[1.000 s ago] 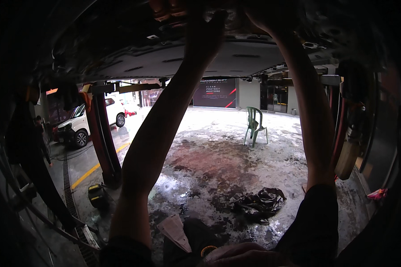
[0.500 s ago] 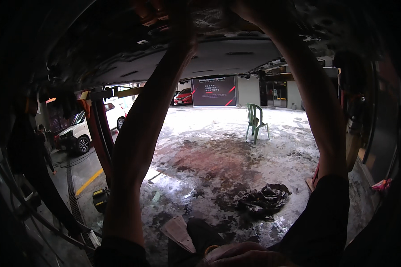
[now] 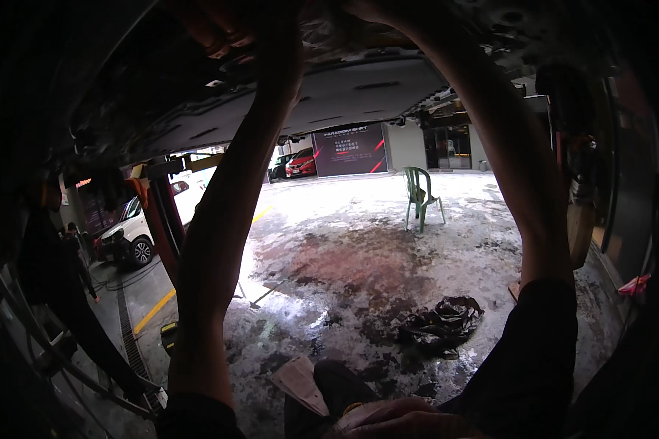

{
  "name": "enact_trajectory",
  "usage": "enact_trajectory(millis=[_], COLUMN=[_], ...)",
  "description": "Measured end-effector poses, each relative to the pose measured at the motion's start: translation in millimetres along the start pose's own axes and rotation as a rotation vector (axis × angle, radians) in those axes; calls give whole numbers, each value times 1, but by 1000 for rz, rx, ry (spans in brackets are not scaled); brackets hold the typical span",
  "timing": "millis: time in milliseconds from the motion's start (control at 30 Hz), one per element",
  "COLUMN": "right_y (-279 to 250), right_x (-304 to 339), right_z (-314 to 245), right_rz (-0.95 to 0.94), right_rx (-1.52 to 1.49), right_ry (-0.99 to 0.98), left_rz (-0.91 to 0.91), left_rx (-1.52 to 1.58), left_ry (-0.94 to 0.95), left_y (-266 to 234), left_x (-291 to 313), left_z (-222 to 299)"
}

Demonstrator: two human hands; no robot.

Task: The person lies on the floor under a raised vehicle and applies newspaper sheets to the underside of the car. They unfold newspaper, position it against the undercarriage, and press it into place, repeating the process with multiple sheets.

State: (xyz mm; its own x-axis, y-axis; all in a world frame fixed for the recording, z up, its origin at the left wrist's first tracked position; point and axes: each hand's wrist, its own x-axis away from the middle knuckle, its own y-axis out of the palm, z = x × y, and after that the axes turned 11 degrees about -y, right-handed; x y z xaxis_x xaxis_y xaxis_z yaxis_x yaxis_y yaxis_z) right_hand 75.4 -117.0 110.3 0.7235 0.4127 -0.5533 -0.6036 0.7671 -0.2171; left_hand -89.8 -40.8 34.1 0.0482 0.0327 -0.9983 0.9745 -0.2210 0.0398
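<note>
Both my arms reach up into the dark underside of a raised car [image 3: 351, 91]. My left hand [image 3: 278, 25] is at the top edge, against shadowed parts beneath the car. Reddish, finger-like shapes show beside it, too dim to make out. To its right, my right hand [image 3: 370, 10] is up among the same parts and partly cut off by the frame's edge. The fingers of both hands are lost in shadow, and anything they hold is hidden. A smooth grey panel of the underbody stretches away beyond my wrists.
A red lift post [image 3: 165, 223] stands left, near a white car [image 3: 133, 238] and a person in dark clothes [image 3: 77, 263]. Ahead are a green plastic chair [image 3: 417, 194] and a crumpled black plastic bag [image 3: 447, 325] on the stained floor. A whitish cloth [image 3: 300, 384] lies by my leg.
The view has shifted slightly. My forearms and hands sit a little farther left and higher in the picture. Both arms stay raised under the car.
</note>
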Motion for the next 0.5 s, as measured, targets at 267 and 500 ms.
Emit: enact_trajectory(millis=[267, 500], right_y=[18, 7], right_x=[6, 17], right_z=[-36, -31], right_rz=[-164, 116], right_rx=[818, 620], right_ry=[100, -148], left_rz=[193, 313], left_rx=[-544, -360], left_ry=[196, 252], left_y=[-14, 13], left_x=[26, 6], left_z=[3, 3])
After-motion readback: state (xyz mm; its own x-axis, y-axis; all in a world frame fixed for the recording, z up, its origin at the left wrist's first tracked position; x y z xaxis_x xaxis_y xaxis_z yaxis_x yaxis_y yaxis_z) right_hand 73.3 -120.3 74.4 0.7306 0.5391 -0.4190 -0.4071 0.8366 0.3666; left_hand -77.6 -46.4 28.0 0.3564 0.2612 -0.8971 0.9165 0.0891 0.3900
